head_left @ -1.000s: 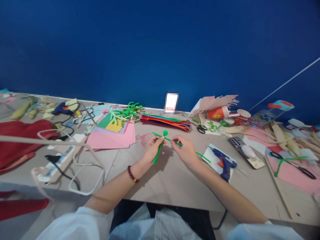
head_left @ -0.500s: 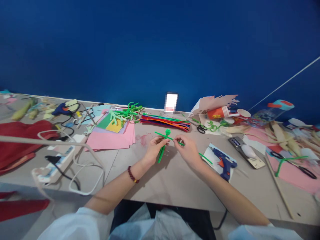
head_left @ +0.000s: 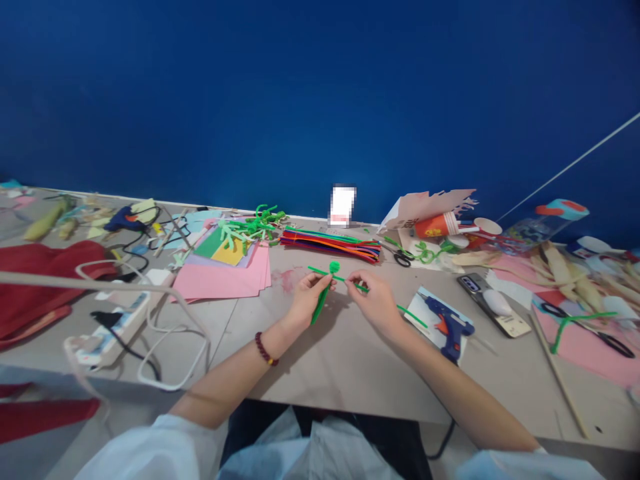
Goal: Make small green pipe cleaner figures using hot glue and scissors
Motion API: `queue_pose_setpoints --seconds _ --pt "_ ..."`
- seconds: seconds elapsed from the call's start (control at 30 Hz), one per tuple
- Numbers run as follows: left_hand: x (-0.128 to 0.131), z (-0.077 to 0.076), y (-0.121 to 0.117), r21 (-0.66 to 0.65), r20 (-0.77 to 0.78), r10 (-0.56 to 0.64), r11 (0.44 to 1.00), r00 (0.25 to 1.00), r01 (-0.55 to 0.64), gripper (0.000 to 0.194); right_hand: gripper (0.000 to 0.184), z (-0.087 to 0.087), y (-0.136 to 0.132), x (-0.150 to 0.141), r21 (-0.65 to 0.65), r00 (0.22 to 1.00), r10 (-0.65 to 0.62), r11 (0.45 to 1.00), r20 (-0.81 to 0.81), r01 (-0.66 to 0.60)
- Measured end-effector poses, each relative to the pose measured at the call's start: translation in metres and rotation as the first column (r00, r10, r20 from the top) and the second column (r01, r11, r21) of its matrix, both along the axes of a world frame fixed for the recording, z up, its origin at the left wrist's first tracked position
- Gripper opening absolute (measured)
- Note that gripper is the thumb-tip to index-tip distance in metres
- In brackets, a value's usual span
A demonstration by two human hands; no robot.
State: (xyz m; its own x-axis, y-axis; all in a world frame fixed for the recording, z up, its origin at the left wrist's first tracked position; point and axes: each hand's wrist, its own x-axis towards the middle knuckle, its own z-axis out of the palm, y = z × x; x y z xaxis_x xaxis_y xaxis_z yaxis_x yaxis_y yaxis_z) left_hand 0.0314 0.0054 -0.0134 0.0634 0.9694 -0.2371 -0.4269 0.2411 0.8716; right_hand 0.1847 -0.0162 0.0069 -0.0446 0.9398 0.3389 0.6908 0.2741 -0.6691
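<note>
Between my hands is a small green pipe-cleaner figure (head_left: 335,267), with a coiled round head, a crosswise stem and strands hanging below. My left hand (head_left: 309,299) pinches it just under the head, thumb and forefinger closed. The fingertips of my right hand (head_left: 371,293) are closed on the right end of the crosswise green stem. A bundle of multicoloured pipe cleaners (head_left: 330,245) lies just beyond the hands. Under my right forearm, a loose green pipe cleaner (head_left: 413,316) pokes out toward a blue hot glue gun (head_left: 450,325) on a white sheet.
To the left lie pink paper sheets (head_left: 220,280), green pipe-cleaner pieces (head_left: 263,220) and a white power strip (head_left: 125,327) with looping cables. On the right are black scissors (head_left: 401,257), a phone (head_left: 493,303), a thin wooden stick (head_left: 557,373) and red paper cups (head_left: 435,225).
The figure has tilted slightly, its hanging strands swinging left and partly behind my left fingers. Both hands keep nearly the same place and grip.
</note>
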Motion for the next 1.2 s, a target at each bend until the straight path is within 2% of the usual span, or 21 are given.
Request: queue_pose_setpoints --seconds 0.37,0.63,1.0,1.1,1.2 --pt "-0.002 0.003 0.002 0.036 -0.048 0.031 0.999 0.998 -0.03 0.026 0.012 -0.005 0.004 -0.001 -0.018 0.997 0.071 0.997 -0.042 -0.072" --pt "-0.004 0.004 0.005 0.013 -0.061 0.081 0.997 0.995 -0.08 0.024 0.016 -0.002 0.004 0.002 -0.039 0.999 0.045 0.998 -0.023 -0.046" --pt "-0.006 0.001 0.008 0.031 -0.051 0.077 0.997 0.996 -0.076 0.024 0.017 -0.001 0.002 0.003 -0.039 1.0 0.026 0.999 0.009 -0.025" --pt "-0.007 0.002 0.01 0.023 -0.046 0.092 0.996 0.995 -0.091 0.024 0.021 0.001 0.003 0.007 -0.03 0.998 0.037 0.999 0.048 -0.035" --pt "-0.009 0.002 0.012 0.05 -0.061 0.11 0.993 0.992 -0.107 0.023 0.026 0.008 0.016 0.027 -0.074 0.985 0.044 0.997 0.164 -0.032"
